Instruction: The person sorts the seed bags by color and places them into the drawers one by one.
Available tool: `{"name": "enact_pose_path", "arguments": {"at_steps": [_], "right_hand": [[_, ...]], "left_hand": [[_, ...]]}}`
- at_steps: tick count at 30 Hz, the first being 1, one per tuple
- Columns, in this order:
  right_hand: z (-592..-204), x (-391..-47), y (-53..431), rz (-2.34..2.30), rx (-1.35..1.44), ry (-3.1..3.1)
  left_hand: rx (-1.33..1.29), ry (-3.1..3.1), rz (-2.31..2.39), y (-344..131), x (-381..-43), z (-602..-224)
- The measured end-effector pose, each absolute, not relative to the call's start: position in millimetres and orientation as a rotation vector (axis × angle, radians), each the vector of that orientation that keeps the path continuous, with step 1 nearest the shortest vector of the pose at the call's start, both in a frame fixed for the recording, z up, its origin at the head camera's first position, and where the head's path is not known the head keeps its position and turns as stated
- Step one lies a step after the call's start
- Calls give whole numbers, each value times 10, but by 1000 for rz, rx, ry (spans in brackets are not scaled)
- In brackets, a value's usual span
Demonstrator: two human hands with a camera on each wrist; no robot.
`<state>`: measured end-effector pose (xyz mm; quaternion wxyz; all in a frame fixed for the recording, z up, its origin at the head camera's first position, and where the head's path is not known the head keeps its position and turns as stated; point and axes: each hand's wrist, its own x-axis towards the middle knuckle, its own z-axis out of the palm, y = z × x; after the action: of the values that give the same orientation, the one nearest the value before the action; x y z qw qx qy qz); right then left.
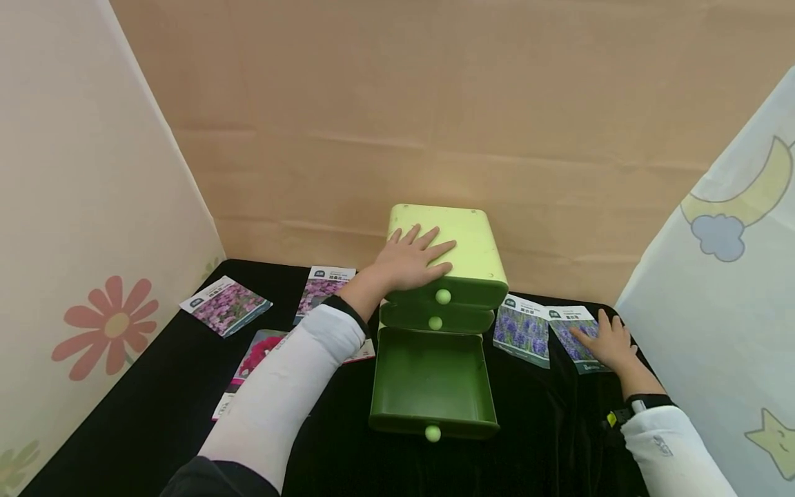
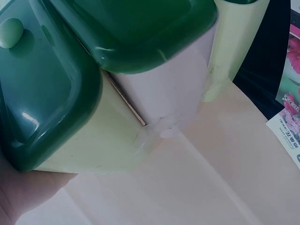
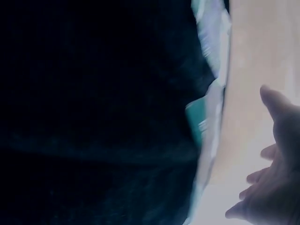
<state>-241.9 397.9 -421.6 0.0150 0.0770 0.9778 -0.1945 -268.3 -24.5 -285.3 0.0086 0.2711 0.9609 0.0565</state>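
Observation:
My left hand [image 1: 410, 263] rests on the pale green top of a small drawer cabinet [image 1: 475, 238], its fingers spread. Seen from the left wrist, part of that hand [image 2: 28, 194] lies along the cabinet's edge, beside a dark green drawer front [image 2: 42, 89]. The bottom drawer [image 1: 435, 379] is pulled far out and shows a bare inside; the middle drawer [image 1: 428, 319] sticks out a little. Off to the right, my right hand [image 1: 611, 343] is over a purple-flower packet [image 1: 568, 330], fingers extended. In the right wrist view this hand [image 3: 276, 173] has its thumb apart from the fingers.
A second purple-flower packet [image 1: 522, 333] lies between the cabinet and my right hand. On the left are pink-flower packets [image 1: 226, 307] [image 1: 319, 290] and a red-flower packet [image 1: 257, 355], partly behind my left sleeve. Black cloth [image 1: 155, 407] covers the table; printed panels stand at both sides.

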Motion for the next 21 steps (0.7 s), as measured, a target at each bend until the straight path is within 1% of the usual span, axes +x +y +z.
{"name": "enact_pose_path", "arguments": {"at_steps": [6,13,21], "right_hand": [[-4396,-2547,4148,-605,216,2959],[-4491,-2551,4358,-587,243,2848],[-4569,-2629,4428,-484,277,2829]], "left_hand": [[837,3002,174,-262,-2678,-2840],[854,2991,171,-213,-2660,-2849],[862,2981,168,-186,-2644,-2834]]}}
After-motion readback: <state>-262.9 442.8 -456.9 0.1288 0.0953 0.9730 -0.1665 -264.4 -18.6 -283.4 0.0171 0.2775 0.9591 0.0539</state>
